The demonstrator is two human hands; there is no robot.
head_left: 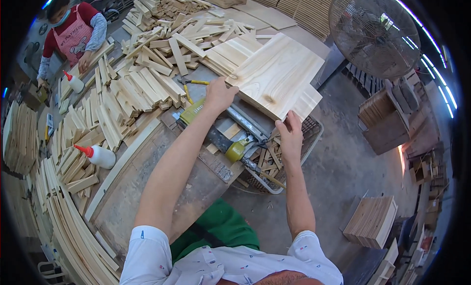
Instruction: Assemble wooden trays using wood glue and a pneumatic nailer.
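- Wooden panel (pixel 282 72): lies just beyond your two hands, its near edge running from one to the other, its face turned up.
- Your left hand (pixel 222 94): grasping the panel at the left end of that near edge; fingers bent at the corner.
- Your right hand (pixel 290 131): grasping the panel at the right end, nearer your body than the left; thumb and fingers at the corner.
- More boards (pixel 227 54) show past your left hand, along the panel's far left side; whether the panel rests on them, cannot tell.
- Green-and-black air tool (pixel 221 139): between your forearms, nearer you than the panel.
- Yellow-handled pliers (pixel 188 91): just left of your left hand.
- Basket (pixel 320 130) of wood scraps (pixel 271 156): below your right hand, partly hidden by your wrist.
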